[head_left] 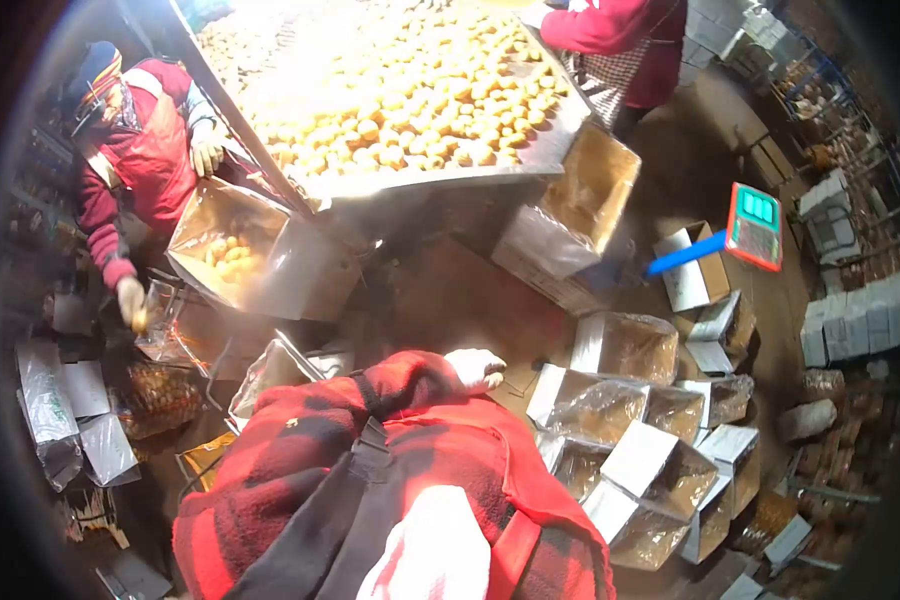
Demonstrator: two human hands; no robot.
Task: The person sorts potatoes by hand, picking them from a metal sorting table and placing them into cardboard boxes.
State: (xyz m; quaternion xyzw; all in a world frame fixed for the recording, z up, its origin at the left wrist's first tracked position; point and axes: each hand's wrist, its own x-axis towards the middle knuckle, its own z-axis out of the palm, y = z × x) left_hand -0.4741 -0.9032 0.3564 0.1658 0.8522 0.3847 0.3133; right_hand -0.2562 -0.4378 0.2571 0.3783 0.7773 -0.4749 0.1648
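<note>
One white-gloved hand, apparently my left hand (476,370), shows past the cuff of my red-and-black plaid sleeve (400,385). Its fingers point right, look loosely bent and a little apart, and I see nothing held in them. Brown floor lies beyond it, and lined boxes (595,400) are nearest on its right. My right hand cannot be made out. A white-and-pink cloth (435,550) lies across the front of my jacket at the bottom, and a black strap (370,440) runs over the jacket.
Ahead stands a metal sorting table (430,182) heaped with potato-like produce (400,110). A partly filled box (232,245) and another lined box (570,215) stand at its edge. A co-worker (145,150) is at left, another (620,45) behind. A scale display (755,225) rises at right.
</note>
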